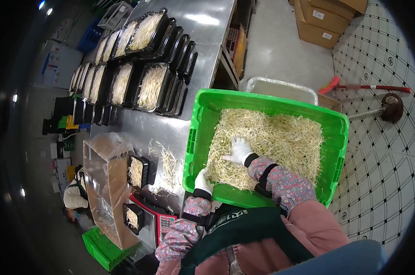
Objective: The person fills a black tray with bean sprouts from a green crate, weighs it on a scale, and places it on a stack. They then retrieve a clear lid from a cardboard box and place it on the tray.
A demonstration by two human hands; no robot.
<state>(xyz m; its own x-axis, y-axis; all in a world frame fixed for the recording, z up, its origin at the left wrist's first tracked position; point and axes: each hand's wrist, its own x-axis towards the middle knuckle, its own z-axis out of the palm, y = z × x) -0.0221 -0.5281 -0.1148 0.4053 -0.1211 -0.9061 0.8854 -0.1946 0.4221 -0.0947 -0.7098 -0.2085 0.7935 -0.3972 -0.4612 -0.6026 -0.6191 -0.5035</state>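
Note:
A green plastic crate holds a wide heap of pale bean sprouts. My right hand, in a white glove, lies on the sprouts with its fingers spread. My left hand, also gloved, is at the crate's near left corner beside the edge of the heap. Its fingers look bunched together, and what they hold, if anything, is hidden. Left of it, loose sprouts lie on the metal table. A black tray of sprouts sits on a red scale.
Stacked black trays of sprouts fill the table's far left. Another filled tray stands beside a plastic-lined cardboard box. Brown cartons and a red-handled tool are on the right. A person is at far left.

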